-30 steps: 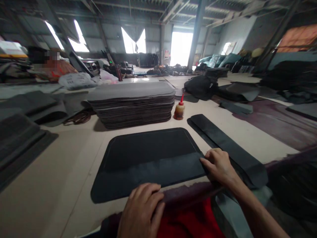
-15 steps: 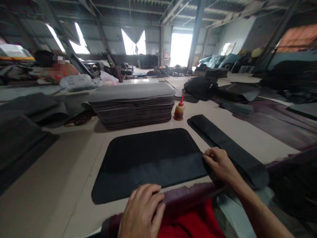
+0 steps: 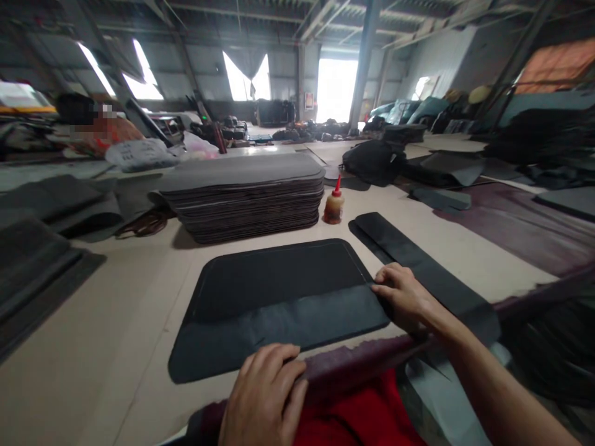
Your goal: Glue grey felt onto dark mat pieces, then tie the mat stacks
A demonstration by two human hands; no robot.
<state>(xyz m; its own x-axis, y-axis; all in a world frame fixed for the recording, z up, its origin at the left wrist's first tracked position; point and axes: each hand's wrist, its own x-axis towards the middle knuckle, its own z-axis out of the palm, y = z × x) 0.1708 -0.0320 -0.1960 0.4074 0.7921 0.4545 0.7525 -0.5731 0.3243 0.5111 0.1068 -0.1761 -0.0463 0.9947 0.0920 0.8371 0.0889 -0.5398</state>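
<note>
A black mat with rounded corners lies flat on the pale table in front of me. A greyer strip lies along its near edge. My right hand presses its fingertips on the right end of that strip, holding nothing. My left hand rests palm down on a dark purple edge at the table's near side, fingers together, beside red cloth.
A tall stack of grey mats stands behind the black mat, with a red-capped glue bottle to its right. A long black strip lies right of my hand. Dark piles sit at the left. A person is at the far left.
My right hand has shifted slightly along the strip's right end. My left hand has hardly moved. The view has drifted a little.
</note>
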